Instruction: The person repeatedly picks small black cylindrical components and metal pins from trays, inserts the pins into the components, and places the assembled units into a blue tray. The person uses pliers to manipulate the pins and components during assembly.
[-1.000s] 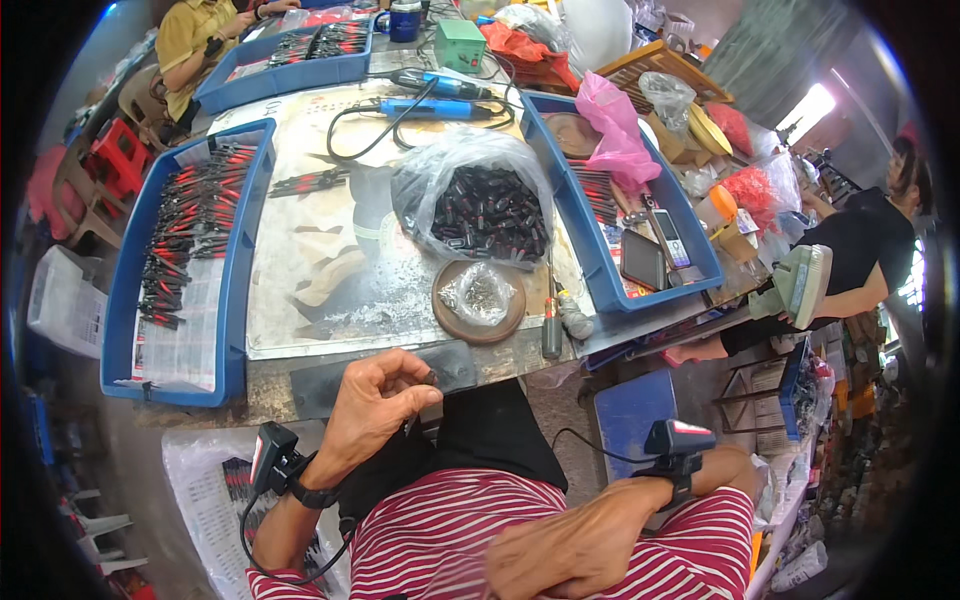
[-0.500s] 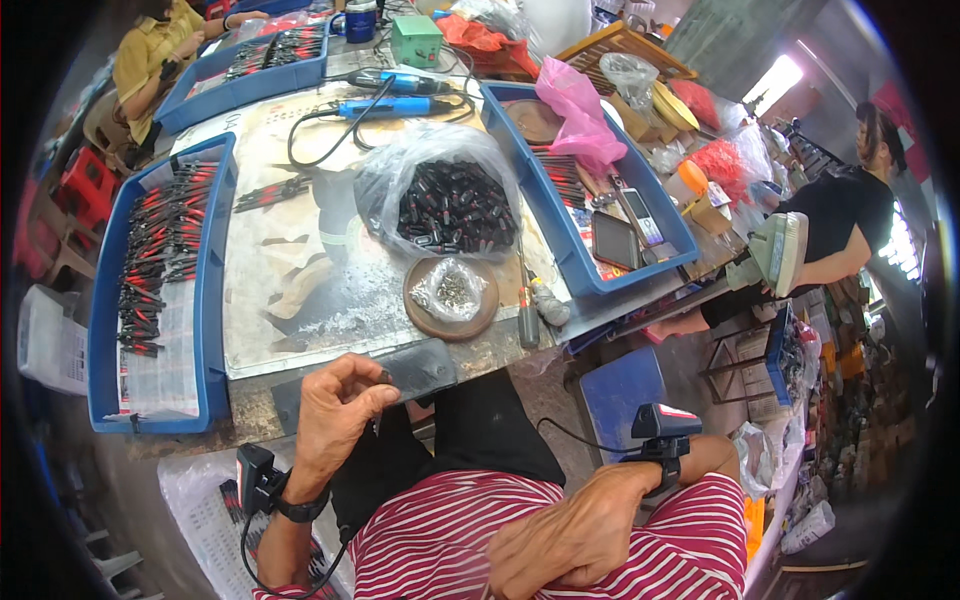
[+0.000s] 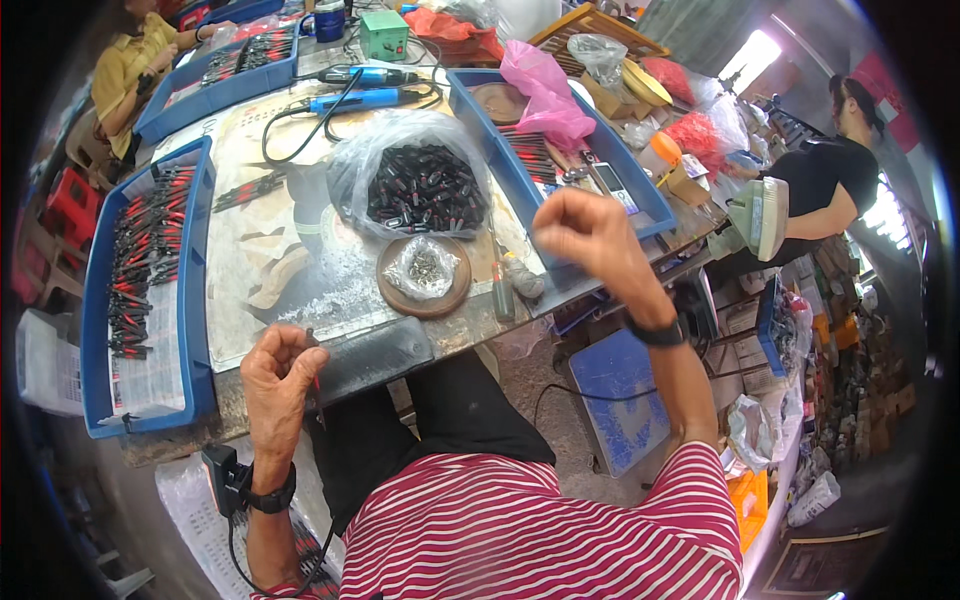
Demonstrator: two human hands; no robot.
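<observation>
At the table's near edge my left hand (image 3: 278, 372) is closed in a pinch on a slim black-and-red tool piece (image 3: 316, 385), which hangs down between thumb and fingers. Over the near end of the right blue tray (image 3: 470, 100), my right hand (image 3: 597, 240) is raised with its fingers bent. Motion smears the fingertips, and whether anything is in them cannot be made out. Between the hands stands a clear plastic bag (image 3: 345, 170) full of small black-and-red parts (image 3: 425, 190). Nearer, a round wooden dish (image 3: 395, 298) bears a small bag of metal bits (image 3: 425, 268).
A blue tray (image 3: 195, 310) at left holds rows of black-and-red tools (image 3: 150, 250). A screwdriver (image 3: 502, 292) lies right of the dish. Farther back are blue electric drivers (image 3: 365, 100) with cables and a green box (image 3: 384, 37). Another person (image 3: 835, 150) is at right.
My right hand has risen from my lap forward to the right tray. My left hand has shifted slightly left, still pinching the slim piece. The whole view has moved a little.
</observation>
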